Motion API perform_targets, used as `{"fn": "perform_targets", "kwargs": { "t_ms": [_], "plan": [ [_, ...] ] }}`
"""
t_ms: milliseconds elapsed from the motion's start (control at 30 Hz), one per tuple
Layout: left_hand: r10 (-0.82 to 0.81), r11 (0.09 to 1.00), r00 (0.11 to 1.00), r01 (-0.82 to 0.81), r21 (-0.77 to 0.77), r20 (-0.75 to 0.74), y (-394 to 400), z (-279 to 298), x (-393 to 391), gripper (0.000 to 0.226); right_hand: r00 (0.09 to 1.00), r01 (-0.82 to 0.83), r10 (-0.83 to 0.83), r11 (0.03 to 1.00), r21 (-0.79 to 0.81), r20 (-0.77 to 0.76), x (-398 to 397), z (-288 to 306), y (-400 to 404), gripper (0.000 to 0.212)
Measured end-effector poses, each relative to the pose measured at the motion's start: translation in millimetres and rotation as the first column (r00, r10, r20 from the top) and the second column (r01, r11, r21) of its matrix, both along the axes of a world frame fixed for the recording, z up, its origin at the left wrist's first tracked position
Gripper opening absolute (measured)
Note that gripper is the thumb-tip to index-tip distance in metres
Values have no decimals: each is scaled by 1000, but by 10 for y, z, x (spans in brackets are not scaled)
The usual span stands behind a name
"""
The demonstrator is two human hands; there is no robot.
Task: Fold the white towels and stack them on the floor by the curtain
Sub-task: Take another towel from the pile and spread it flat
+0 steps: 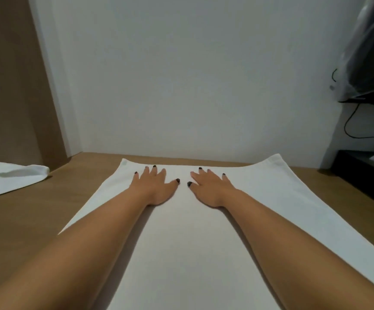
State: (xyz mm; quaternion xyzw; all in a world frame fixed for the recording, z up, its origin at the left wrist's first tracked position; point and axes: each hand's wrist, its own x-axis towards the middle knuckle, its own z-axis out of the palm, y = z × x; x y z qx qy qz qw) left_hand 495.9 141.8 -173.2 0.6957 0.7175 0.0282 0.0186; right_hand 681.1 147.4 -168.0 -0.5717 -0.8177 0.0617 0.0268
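Head view: my palms flat on the big white cotton towel (195, 238), spread out on the brown wooden floor (31, 220).
Risk: towel skids on the smooth wood, so the fold goes crooked; far right corner already lifts. It looks plain, smooth, near creaseless. Left hand (153, 186) and right hand (211, 189): fingers splayed, pressing, pinching nothing.

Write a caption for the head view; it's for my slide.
Both hands, left hand and right hand, press flat on a spread white towel.
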Motion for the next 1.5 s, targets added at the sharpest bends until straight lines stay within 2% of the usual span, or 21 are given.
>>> {"fn": "perform_targets", "kwargs": {
  "t_ms": [100,233,367,467,533,600,667,733,867,1000,1067,1133,1233,1367,1500],
  "plan": [
    [93,996,995,-93,7,-24,105,-1,-331,87,988,155,-155,987,-32,18,341,-7,176,75],
    [119,992,992,-118,40,-42,166,-36,-578,90,937,350,-350,936,-39,25,875,9,222,85],
    [202,977,979,-202,67,5,96,-54,-524,76,901,433,-433,901,-16,7,1149,-19,162,81],
    [129,976,988,-111,189,-85,-138,27,-378,56,880,475,-475,880,20,0,1171,-44,52,75],
    [18,965,993,14,261,-121,-350,89,-237,50,880,474,-474,880,28,19,1216,-53,-35,73],
    [-68,985,997,72,156,-29,-639,149,3,63,891,452,-453,891,26,37,1325,-44,-132,72],
    [-76,997,996,76,6,50,-888,142,302,72,904,421,-422,907,18,76,1473,-34,-253,72],
    [-75,995,997,75,-67,10,-1123,76,612,75,907,408,-404,913,-7,119,1633,-22,-387,73],
    [-130,983,991,125,-133,-34,-1689,28,1036,78,906,422,-420,903,-78,46,1965,-9,-723,74],
    [-82,991,996,76,-110,-45,-2108,-2,1111,78,909,415,-417,907,-68,-17,2150,-58,-996,69],
    [-61,996,997,58,-70,-44,-2157,-5,1112,77,925,378,-379,925,-32,-22,2150,-47,-1110,63],
    [-69,995,997,65,-79,-41,-2130,12,1109,77,964,266,-266,963,31,-21,2119,-26,-1211,55],
    [-102,990,994,97,-105,-45,-2085,33,1073,78,990,124,-124,992,-11,-64,2076,-17,-1383,50],
    [-144,985,989,139,-104,-38,-2064,34,982,79,992,122,-123,991,-45,-20,2082,-38,-1584,57],
    [-195,967,981,190,-171,-12,-1931,110,867,86,985,170,-171,984,-49,-30,2096,-54,-1709,64]
  ]
}}
